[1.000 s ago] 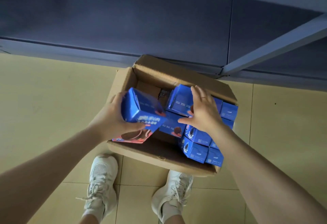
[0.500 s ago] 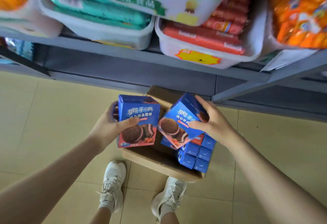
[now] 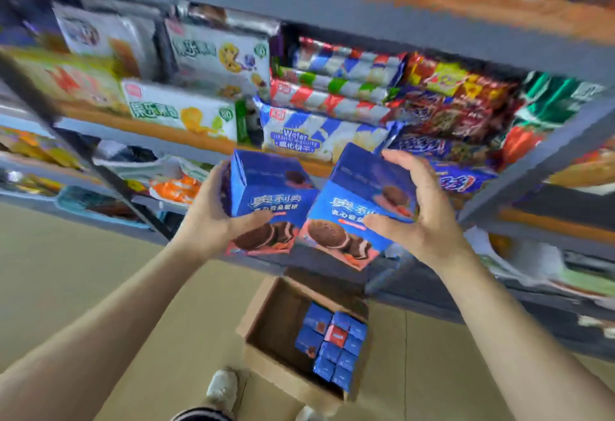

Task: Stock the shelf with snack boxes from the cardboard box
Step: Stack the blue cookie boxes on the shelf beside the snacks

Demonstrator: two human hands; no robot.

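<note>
My left hand (image 3: 213,217) grips a blue snack box (image 3: 271,201) printed with chocolate sandwich cookies, thumb across its front. My right hand (image 3: 421,217) grips a second, identical blue snack box (image 3: 352,211), tilted a little to the right. Both boxes are held side by side, raised in front of the grey metal shelf (image 3: 199,144). Below them on the floor stands the open cardboard box (image 3: 266,330), with several more blue snack boxes (image 3: 332,344) packed along its right side and its left half bare.
The shelf levels hold biscuit packs, a blue-and-white wafer pack (image 3: 309,134) and dark snack bags (image 3: 456,111) right behind the raised boxes. A slanted shelf upright (image 3: 109,181) runs at left. My shoes (image 3: 223,387) stand on the beige tiled floor beside the carton.
Both hands rose from the carton up to shelf height, each carrying a blue snack box. The view tilted up from the floor to the stocked shelves.
</note>
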